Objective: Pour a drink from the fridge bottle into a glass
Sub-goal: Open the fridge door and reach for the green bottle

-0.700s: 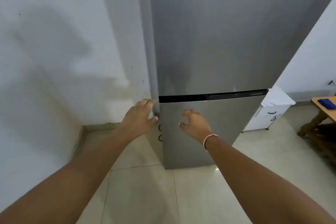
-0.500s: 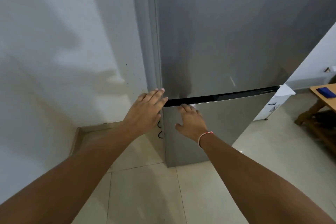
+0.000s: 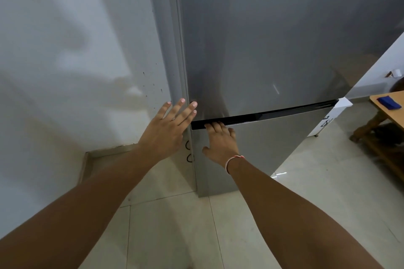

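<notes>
The step in hand looks like opening the fridge (image 3: 273,46), and doing it well means curling the fingers fully into the dark handle recess (image 3: 262,116) between the two doors before pulling, with the other hand steadying the cabinet so the appliance does not rock. The right hand (image 3: 220,142) lies on the lower door (image 3: 262,150) with its fingertips hooked over that door's top edge into the recess, thumb spread to the side; it grips the door lip, not closed on any loose object. The left hand (image 3: 169,125) is flat and open, fingers spread, pressed against the fridge's left front corner just above the gap. A pull straight outward from the hinge-free side should swing the door cleanly. The bottle and the glass are not in view; the bottle is presumably behind one of the shut doors. Counted: one fridge, two doors, both closed, two hands, one wooden table (image 3: 391,105) at the far right, one blue cloth (image 3: 389,102) on it.
</notes>
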